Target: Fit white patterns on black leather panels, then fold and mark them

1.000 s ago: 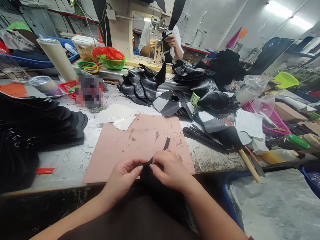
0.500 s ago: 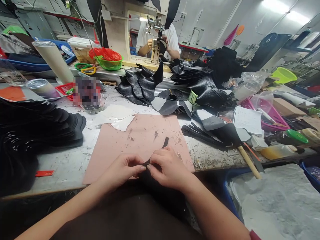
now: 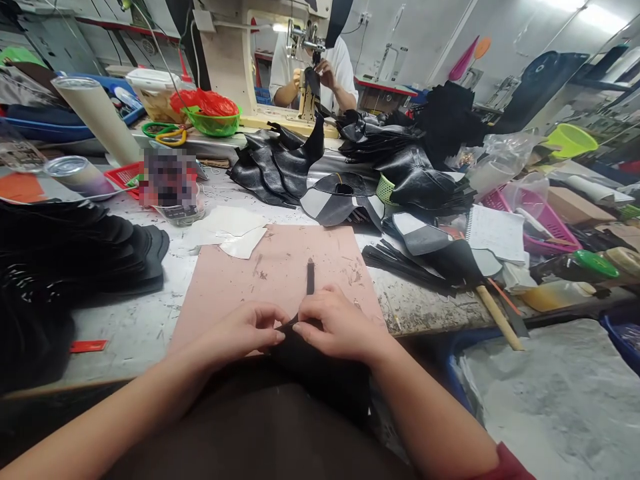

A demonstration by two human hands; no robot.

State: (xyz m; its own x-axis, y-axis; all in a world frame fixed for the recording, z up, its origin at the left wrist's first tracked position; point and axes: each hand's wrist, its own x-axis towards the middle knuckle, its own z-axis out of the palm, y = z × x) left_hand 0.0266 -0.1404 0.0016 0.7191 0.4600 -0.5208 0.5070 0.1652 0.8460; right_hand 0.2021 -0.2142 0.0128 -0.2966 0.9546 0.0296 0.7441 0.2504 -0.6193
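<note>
At the table's front edge I hold a black leather-like piece by its upper edge; its lower part hangs toward my lap. My left hand is closed, thumb and fingers pinching that edge. Close beside it, my right hand pinches the same edge, fingers curled over it. A narrow black strip sticks out past the right fingers, over the pink board. Whether the strip is joined to the piece is hidden under my right hand.
Stacked black pieces lie at the left, near a red flat object. White scraps touch the board's back edge. Black strips and a wooden handle lie right. Behind, a person works at a sewing machine.
The strip's free end has swung left and now points straight away from me. More of the black piece shows below my right hand. Both hands keep their pinch.
</note>
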